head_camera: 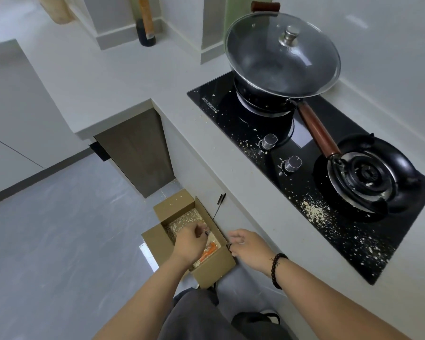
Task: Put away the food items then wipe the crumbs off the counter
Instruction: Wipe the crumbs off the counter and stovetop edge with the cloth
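I see an open cardboard box (207, 268) on the floor, low against the front of the tabletop (133, 77). Inside it lie pale crumbs and an orange-and-clear food packet (207, 251). My left hand (189, 241) reaches down into the box with its fingers curled in a pinching grip on something small and dark that I cannot identify. My right hand (247, 246) is at the box's near right wall; its fingers bend at the rim, but whether they clench it or only touch it I cannot tell.

To do this step well, I judge the right hand should steady the box while the left sets its item flat, so no crumbs spill onto the floor.

Farther right, the black stove (292, 192) is strewn with crumbs (313, 212), thickest by the near burner (368, 173). A lidded wok (282, 62) sits on the far burner.

White print at the stove's far left corner is too small to read. A dark bottle (145, 23) stands far off; its label is unreadable.
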The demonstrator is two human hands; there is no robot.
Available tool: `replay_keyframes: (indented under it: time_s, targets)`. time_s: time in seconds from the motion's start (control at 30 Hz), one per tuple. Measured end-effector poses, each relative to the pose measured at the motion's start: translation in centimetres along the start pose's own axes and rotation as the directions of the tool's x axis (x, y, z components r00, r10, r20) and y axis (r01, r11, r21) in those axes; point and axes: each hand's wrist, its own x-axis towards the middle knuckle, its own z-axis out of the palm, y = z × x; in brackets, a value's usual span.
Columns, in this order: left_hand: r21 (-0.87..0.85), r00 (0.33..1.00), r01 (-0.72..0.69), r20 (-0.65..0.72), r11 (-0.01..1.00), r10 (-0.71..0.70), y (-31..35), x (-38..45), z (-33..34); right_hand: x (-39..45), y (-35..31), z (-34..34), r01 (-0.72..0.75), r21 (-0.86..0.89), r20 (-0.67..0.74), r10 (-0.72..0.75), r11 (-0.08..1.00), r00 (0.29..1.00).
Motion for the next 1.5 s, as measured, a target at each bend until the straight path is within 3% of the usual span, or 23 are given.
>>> replay_keyframes:
  time_s: [0.27, 0.47, 0.7, 0.93, 1.0, 1.07, 1.13, 1.37, 1.5]
  targets:
    - [-0.126, 0.989, -0.054, 0.130, 0.991, 0.071, 5.6, -1.9, 4.0, -2.1, 4.6, -3.4, -0.002, 0.204, -0.145, 0.032, 0.979, 0.989]
    - [-0.088, 0.956, -0.184, 0.215, 0.979, 0.199, 10.5, -3.7, 8.4, -5.5, 9.2, -7.3, 0.035, 0.403, -0.278, 0.086, 0.914, 0.957]
    - [-0.039, 0.912, -0.266, 0.314, 0.963, 0.265, 14.9, -7.1, 15.9, -10.8, 16.9, -11.2, 0.084, 0.450, -0.390, 0.111, 0.889, 0.914]
    - [-0.020, 0.886, -0.274, 0.383, 0.961, 0.261, 18.1, -10.9, 23.5, -15.1, 27.8, -18.0, 0.086, 0.485, -0.653, 0.295, 0.870, 0.697]
    - [-0.013, 0.892, -0.267, 0.375, 0.964, 0.252, 18.7, -11.8, 25.2, -16.6, 31.1, -20.0, -0.001, 0.407, -0.690, 0.308, 0.913, 0.655]
    - [-0.003, 0.894, -0.267, 0.371, 0.964, 0.249, 19.4, -12.7, 26.8, -18.1, 34.0, -21.8, -0.234, 0.195, -0.734, 0.300, 0.952, 0.610]
    - [-0.003, 0.899, -0.256, 0.368, 0.967, 0.239, 20.0, -13.7, 28.5, -19.5, 36.1, -22.8, -0.353, 0.030, -0.729, 0.262, 0.935, 0.632]
    - [-0.031, 0.880, -0.257, 0.405, 0.966, 0.248, 21.5, -16.7, 32.5, -21.3, 40.5, -22.7, -0.346, 0.001, -0.481, 0.304, 0.938, 0.822]
    - [-0.012, 0.882, -0.259, 0.405, 0.966, 0.241, 21.8, -16.5, 33.2, -21.4, 41.8, -22.1, -0.332, -0.063, -0.440, 0.273, 0.941, 0.856]
